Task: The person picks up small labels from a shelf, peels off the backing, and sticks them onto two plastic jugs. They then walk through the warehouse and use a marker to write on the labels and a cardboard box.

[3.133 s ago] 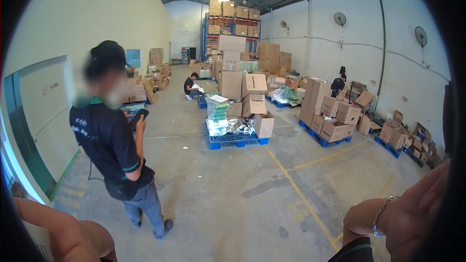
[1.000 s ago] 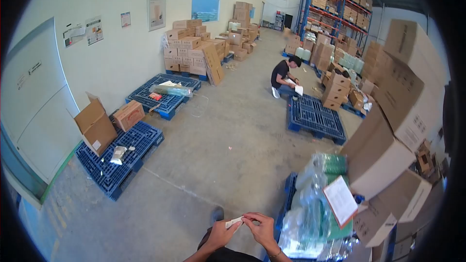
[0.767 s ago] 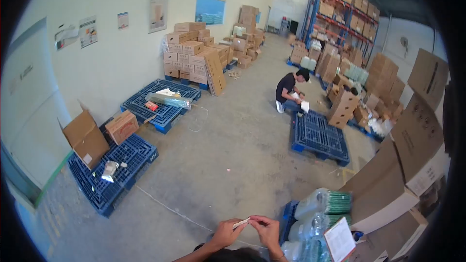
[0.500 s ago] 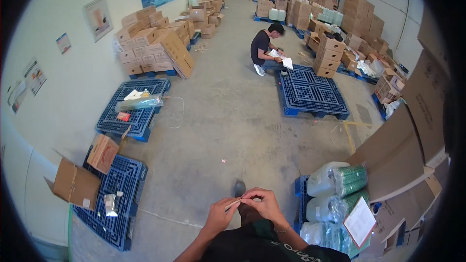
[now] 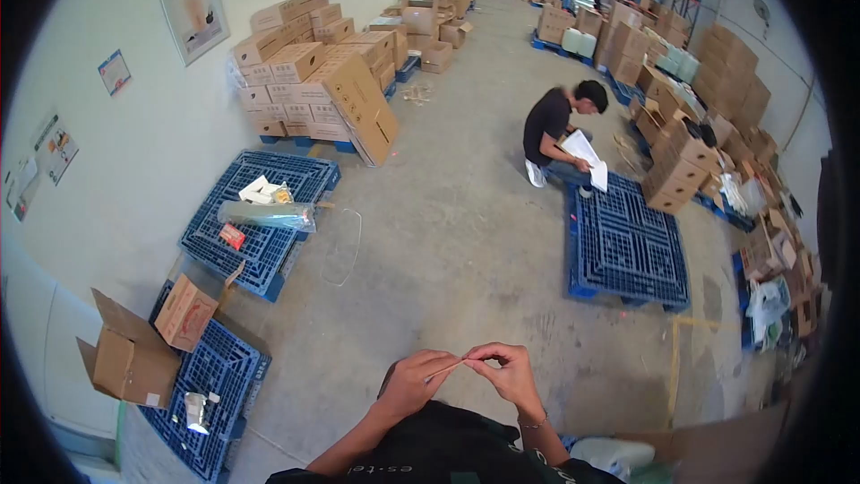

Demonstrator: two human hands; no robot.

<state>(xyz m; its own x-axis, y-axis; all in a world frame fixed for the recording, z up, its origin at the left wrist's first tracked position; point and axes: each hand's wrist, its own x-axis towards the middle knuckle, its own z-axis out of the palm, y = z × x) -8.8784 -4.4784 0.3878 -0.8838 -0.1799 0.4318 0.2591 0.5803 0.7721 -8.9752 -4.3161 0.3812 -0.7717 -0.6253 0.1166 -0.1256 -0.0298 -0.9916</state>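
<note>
Both hands are raised in front of my dark shirt, with their fingertips meeting. My left hand [image 5: 417,384] is closed around a thin, light stick-like item [image 5: 444,371], which slants up toward the other hand. The fingers of my right hand [image 5: 504,375] are pinched at the upper end of that item. What exactly the item is cannot be made out. A bracelet circles my right wrist.
A person [image 5: 557,133] squats with papers beside a blue pallet [image 5: 627,246] at right. Two more blue pallets [image 5: 296,175] [image 5: 235,350] stand at left, near an open carton [image 5: 134,367]. Stacked cartons [image 5: 300,67] line the wall. White jugs [image 5: 614,453] are low at right.
The view has moved forward and turned, so the person and pallets look nearer and the clipboard at lower right is out of sight. Both hands still hold the thin item.
</note>
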